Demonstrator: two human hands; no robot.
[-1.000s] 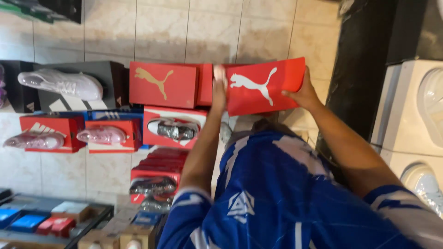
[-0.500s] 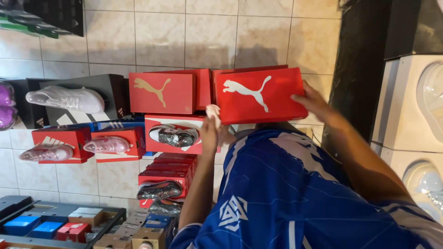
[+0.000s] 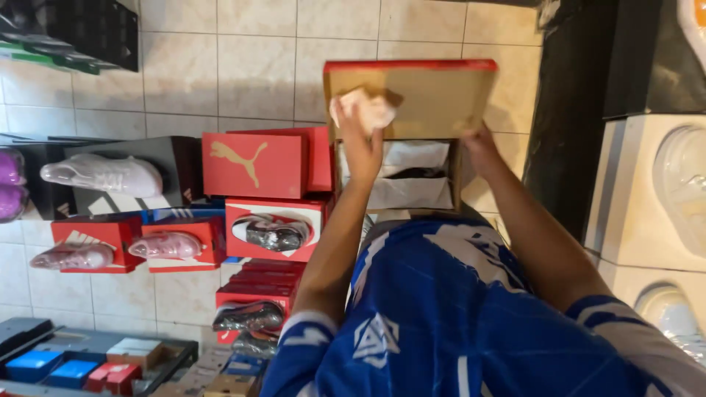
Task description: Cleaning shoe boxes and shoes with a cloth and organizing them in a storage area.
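The open shoe box (image 3: 397, 180) sat at twelve o'clock in the view, resting against the person's lap just beyond the blue-and-white jersey (image 3: 456, 316), its red-edged lid (image 3: 430, 95) tipped back and upright so the brown inside faced the wearer and the contents lay in reach. The left hand (image 3: 360, 117) was clenched around a wad of pale tissue paper (image 3: 365, 109), lifted clear in front of the lid, apparently to get the packing out of the way. The right hand (image 3: 482, 140) gripped the box at its right edge where lid met wall, which looked like what kept the lid propped open. Inside, white wrapping paper (image 3: 412, 173) was folded around something dark I could not make out. At nine o'clock from the box stood a closed red shoe box (image 3: 254, 165), just beside it, and below that another red box with a dark shoe (image 3: 271, 231) displayed on top. Further out toward nine, a white sneaker (image 3: 103, 175) rested on a black box, with pink shoes (image 3: 165, 246) on red boxes beneath, all set out on the tiled floor (image 3: 220, 66) as a display. At three o'clock stood white boxes (image 3: 640, 198).
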